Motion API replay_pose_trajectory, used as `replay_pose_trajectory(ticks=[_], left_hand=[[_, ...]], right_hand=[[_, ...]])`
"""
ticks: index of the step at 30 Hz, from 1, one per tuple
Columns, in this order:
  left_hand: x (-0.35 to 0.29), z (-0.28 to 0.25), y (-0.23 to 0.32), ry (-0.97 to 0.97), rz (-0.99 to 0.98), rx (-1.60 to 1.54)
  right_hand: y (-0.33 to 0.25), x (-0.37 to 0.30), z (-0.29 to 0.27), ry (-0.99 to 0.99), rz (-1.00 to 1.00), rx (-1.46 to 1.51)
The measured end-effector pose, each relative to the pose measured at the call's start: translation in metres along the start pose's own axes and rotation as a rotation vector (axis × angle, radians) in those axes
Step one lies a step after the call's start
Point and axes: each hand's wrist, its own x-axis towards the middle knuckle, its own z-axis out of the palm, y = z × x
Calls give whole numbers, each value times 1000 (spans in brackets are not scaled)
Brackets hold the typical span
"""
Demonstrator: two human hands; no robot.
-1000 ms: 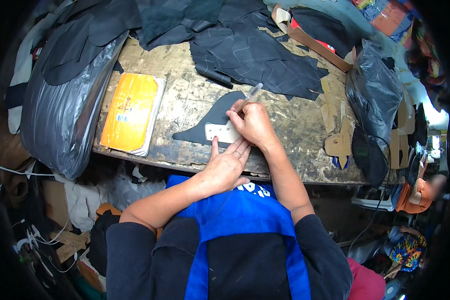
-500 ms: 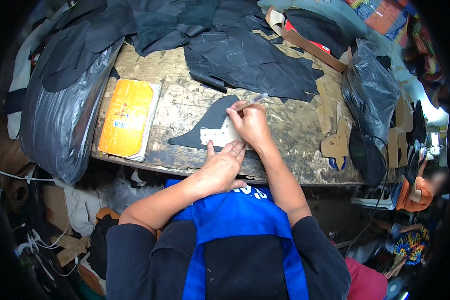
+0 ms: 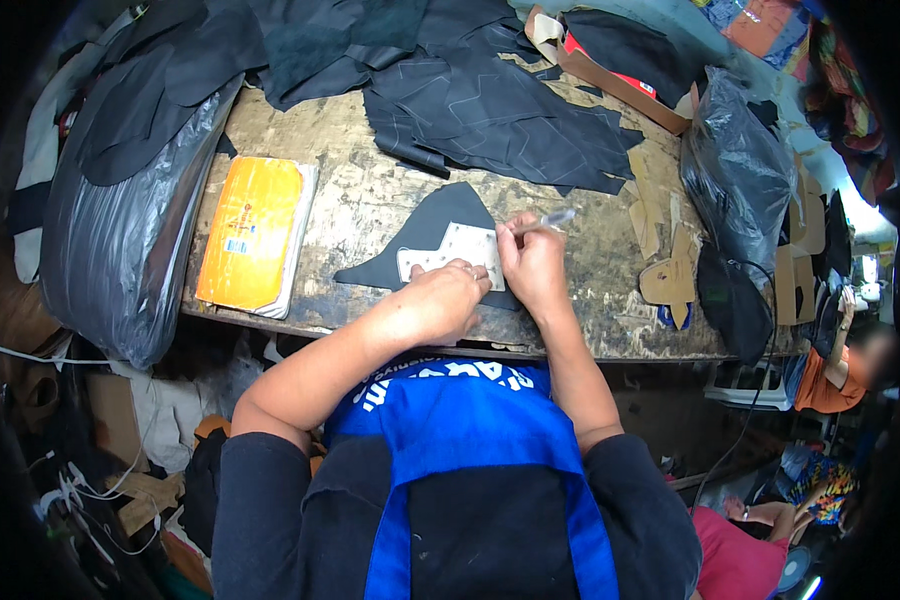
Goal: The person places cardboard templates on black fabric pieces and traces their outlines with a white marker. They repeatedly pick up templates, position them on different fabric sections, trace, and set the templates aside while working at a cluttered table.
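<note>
A white L-shaped template [image 3: 473,243] with small dark holes lies on a piece of black leather-like material [image 3: 440,212] near the table's front edge. My left hand [image 3: 444,302] presses down on the template's lower part, its fingers laid out and holding nothing. A pen [image 3: 557,217] with a clear barrel is gripped between the fingers of my right hand [image 3: 534,264], which rests at the template's right edge. The pen's tip is hidden behind my fingers.
An orange-covered book [image 3: 250,235] lies to the left, beside a large plastic-wrapped bundle [image 3: 135,250]. Black sheets with pale outlines [image 3: 500,115] spread across the back. Cardboard patterns [image 3: 670,280] and a filled plastic bag [image 3: 735,160] sit at right. Other people [image 3: 828,380] are beyond the table.
My right hand has moved with the pen from the template's upper edge to its right side. My left hand has shifted slightly, its fingers now farther over the template.
</note>
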Motion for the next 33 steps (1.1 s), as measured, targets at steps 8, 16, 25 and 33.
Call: replay_pose_trajectory(ticks=[8,16,25,33], left_hand=[[39,-38,-40,-220,46,-238],[51,-57,-46,-497,-281,-753],[47,-56,-43,-422,-231,-518],[-9,32,-2,272,31,264]], right_hand=[[-25,-48,-23,-314,56,112],[-32,-36,50,-326,-270,325],[-19,-44,9,-247,-240,137],[16,-24,-10,129,122,445]])
